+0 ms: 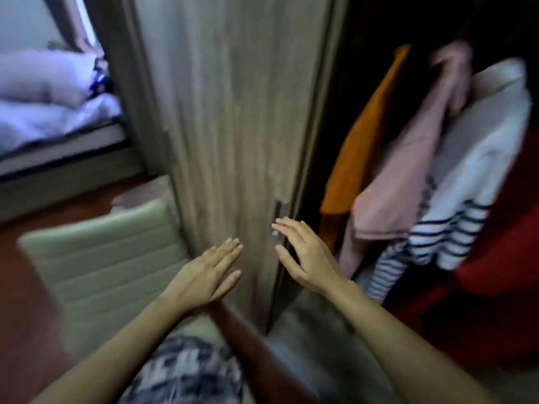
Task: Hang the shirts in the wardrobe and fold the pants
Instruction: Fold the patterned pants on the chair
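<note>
Both hands are held out at the lower centre of the frame, and nothing is gripped. The left hand (210, 272) is kept flat, fingers straight, before the wardrobe door (233, 126). The right hand (306, 258) is spread, fingers relaxed, just beside the metal handle (280, 212) — contact cannot be told. At right, inside the wardrobe, an orange garment (358, 147), a pink shirt (408, 176) and a striped white shirt (478, 170) are hung close together.

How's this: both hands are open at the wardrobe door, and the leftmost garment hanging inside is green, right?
Wrong on colour: in the head view the leftmost garment is orange, not green. Left hand and right hand are both open at the wardrobe door.
</note>
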